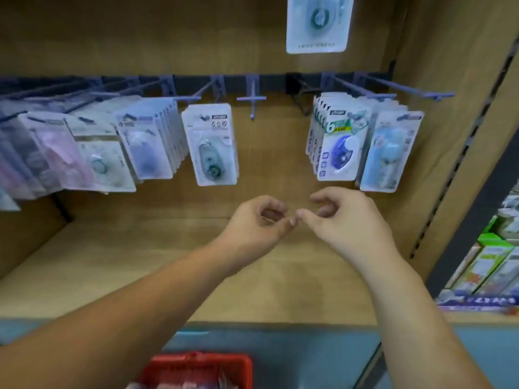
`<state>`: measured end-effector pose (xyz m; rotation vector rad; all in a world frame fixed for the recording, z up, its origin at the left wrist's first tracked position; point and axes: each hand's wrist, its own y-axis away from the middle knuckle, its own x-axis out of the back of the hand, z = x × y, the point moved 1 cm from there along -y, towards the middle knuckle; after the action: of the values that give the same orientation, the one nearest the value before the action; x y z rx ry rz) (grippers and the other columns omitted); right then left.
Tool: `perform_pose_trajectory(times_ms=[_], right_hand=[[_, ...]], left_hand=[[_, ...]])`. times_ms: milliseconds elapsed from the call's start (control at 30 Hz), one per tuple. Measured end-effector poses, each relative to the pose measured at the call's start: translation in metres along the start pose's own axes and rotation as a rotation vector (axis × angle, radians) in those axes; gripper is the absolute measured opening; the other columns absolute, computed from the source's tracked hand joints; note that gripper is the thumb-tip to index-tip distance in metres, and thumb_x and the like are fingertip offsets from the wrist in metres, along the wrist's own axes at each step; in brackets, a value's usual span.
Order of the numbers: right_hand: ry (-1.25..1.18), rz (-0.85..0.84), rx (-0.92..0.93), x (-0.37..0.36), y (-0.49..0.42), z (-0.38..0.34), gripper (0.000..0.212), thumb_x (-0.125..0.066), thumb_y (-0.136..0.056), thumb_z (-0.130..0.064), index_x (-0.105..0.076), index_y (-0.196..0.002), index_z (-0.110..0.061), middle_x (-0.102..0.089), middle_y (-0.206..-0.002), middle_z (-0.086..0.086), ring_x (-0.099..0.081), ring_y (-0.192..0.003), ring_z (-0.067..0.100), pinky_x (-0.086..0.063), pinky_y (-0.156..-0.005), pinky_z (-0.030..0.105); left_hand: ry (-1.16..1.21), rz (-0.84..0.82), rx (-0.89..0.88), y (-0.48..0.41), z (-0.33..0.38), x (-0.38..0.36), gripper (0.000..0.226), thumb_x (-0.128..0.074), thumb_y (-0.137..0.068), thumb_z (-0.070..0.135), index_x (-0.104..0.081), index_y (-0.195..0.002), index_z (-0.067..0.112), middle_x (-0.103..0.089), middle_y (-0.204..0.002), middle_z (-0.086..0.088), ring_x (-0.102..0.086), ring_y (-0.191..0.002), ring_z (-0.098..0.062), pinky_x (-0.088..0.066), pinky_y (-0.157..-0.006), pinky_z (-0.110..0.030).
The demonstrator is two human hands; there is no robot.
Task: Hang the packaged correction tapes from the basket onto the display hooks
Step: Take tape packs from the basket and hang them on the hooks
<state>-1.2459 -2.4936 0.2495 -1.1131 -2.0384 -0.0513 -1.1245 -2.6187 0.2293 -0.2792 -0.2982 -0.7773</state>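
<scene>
Packaged correction tapes hang in rows from grey display hooks on a dark rail. One pack with a teal tape (211, 144) hangs alone left of an empty hook (252, 99). A stack of packs with a blue tape (338, 141) hangs to the right. My left hand (259, 221) and my right hand (341, 217) are side by side below the empty hook, fingers loosely curled, fingertips touching, holding nothing. The red basket (200, 366) sits at the bottom edge, below my left forearm, with packs inside.
A wooden shelf board (140, 265) lies under the hooks. More packs fill the hooks at left (84, 153), and one pack hangs on the row above (318, 22). A slotted upright (455, 169) and boxed goods (488, 265) stand at right.
</scene>
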Motion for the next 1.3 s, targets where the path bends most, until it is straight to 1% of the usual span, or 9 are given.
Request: perform_pose_trajectory(times_ms=[133,300,400,567,700,867,1000,1133,1300], right_hand=[[0.216,-0.382,0.052,-0.058,0.045,-0.013,0.037,-0.079,-0.076,-0.06,-0.07,-0.102,-0.034,-0.066,-0.079,-0.013,-0.067,-0.09,0.015,-0.057,-0.086,0.038],[0.4,-0.891,0.205,-0.157,0.124,-0.021,0.042,-0.077,-0.079,-0.059,-0.072,-0.11,-0.032,-0.07,-0.097,-0.005,-0.068,-0.097,0.021,-0.057,-0.088,0.037],[0.416,-1.02,0.254,-0.203,0.167,-0.01,0.039,-0.071,-0.081,-0.06,-0.072,-0.103,-0.028,-0.072,-0.093,-0.004,-0.068,-0.092,0.021,-0.057,-0.08,0.037],[0.477,-1.068,0.277,-0.247,0.2,0.04,0.044,-0.063,-0.087,-0.062,-0.065,-0.113,-0.026,-0.062,-0.106,-0.001,-0.061,-0.11,0.025,-0.052,-0.093,0.041],[0.689,-1.043,0.42,-0.244,0.183,0.081,0.054,-0.057,-0.091,-0.063,-0.061,-0.132,-0.028,-0.062,-0.124,-0.006,-0.043,-0.135,0.016,-0.005,-0.122,0.064],[0.587,-0.913,0.383,-0.232,0.167,0.108,0.06,-0.053,-0.093,-0.066,-0.061,-0.138,-0.027,-0.056,-0.137,0.0,-0.047,-0.134,0.024,-0.04,-0.111,0.041],[0.482,-0.989,0.232,-0.243,0.193,0.127,0.087,-0.027,-0.078,-0.08,-0.058,-0.143,-0.032,-0.017,-0.163,0.003,-0.023,-0.15,0.027,-0.038,-0.117,0.047],[0.497,-1.018,0.273,-0.254,0.206,0.143,0.072,-0.042,-0.092,-0.065,-0.038,-0.157,-0.034,0.017,-0.17,-0.002,0.008,-0.159,0.026,-0.032,-0.123,0.053],[0.528,-0.994,0.353,-0.254,0.203,0.136,0.066,-0.045,-0.086,-0.062,-0.049,-0.147,-0.039,-0.01,-0.169,0.004,0.002,-0.156,0.032,-0.017,-0.125,0.055]], left_hand=[[-0.021,-0.005,0.094,0.069,-0.061,0.047,0.011,-0.08,-0.091,0.017,-0.07,-0.094,0.019,-0.073,-0.089,-0.009,-0.067,-0.077,-0.017,-0.057,-0.069,-0.035],[-0.054,-0.002,0.278,0.154,-0.158,0.084,0.012,-0.077,-0.091,0.007,-0.07,-0.09,0.016,-0.069,-0.082,-0.009,-0.061,-0.069,-0.015,-0.049,-0.059,-0.022],[-0.098,-0.043,0.388,0.193,-0.206,0.099,0.008,-0.078,-0.091,0.008,-0.072,-0.093,0.013,-0.074,-0.085,-0.01,-0.064,-0.07,-0.012,-0.054,-0.067,-0.026],[-0.305,-0.108,0.46,0.228,-0.261,0.112,0.006,-0.076,-0.093,0.019,-0.071,-0.091,0.023,-0.075,-0.091,0.003,-0.072,-0.088,-0.015,-0.06,-0.085,-0.035],[-0.309,-0.138,0.433,0.228,-0.272,0.092,0.004,-0.07,-0.096,0.019,-0.073,-0.093,0.02,-0.074,-0.093,0.004,-0.071,-0.086,-0.015,-0.058,-0.082,-0.031],[-0.255,-0.272,0.465,0.212,-0.277,0.025,0.017,-0.073,-0.094,0.021,-0.073,-0.107,0.012,-0.069,-0.086,-0.004,-0.067,-0.084,-0.022,-0.058,-0.085,-0.038],[-0.25,-0.205,0.595,0.208,-0.289,0.002,0.037,-0.086,-0.083,0.03,-0.064,-0.11,0.017,-0.064,-0.083,0.005,-0.067,-0.088,-0.018,-0.057,-0.086,-0.033],[-0.372,-0.129,0.6,0.212,-0.287,-0.008,0.051,-0.095,-0.068,0.039,-0.055,-0.096,0.023,-0.068,-0.091,0.007,-0.063,-0.082,-0.015,-0.051,-0.075,-0.032],[-0.182,-0.018,0.665,0.221,-0.3,-0.001,0.044,-0.089,-0.069,0.008,-0.051,-0.081,0.026,-0.058,-0.073,0.006,-0.053,-0.066,-0.016,-0.044,-0.062,-0.028]])
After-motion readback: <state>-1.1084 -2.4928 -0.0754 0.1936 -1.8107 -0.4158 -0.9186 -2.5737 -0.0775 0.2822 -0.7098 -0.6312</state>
